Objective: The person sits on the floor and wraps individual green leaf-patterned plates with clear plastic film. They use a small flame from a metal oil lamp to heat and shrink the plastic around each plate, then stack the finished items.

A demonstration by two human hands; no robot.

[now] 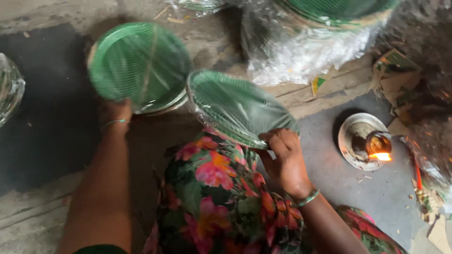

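We're looking down over a floral-print lap [212,197] w/ both hands busy. Our left hand [114,112] is up at the lower rim of a stack of green plates [139,66], fingers hidden behind it, so we can't tell how firmly they're closed; stack is tilted up on edge, face toward us, prob. so the rim can be checked. Our right hand [282,157] is pinched shut on the near edge of a second stack of green plates in clear film [238,108], thumb on top, fingers curled under; it rests just above the knee, tilted, film edge gathered at the fingers. The two stacks nearly touch, rim to rim. Off to the right, on the grey floor, a small flame lamp [379,148] sits on a metal dish [358,134], near but apart from the wrapped stack, a judgement: kept handy for sealing film. Behind, bigger wrapped bundles of plates [329,28] lie on the boards, w/ scraps of card [395,70] beside them.
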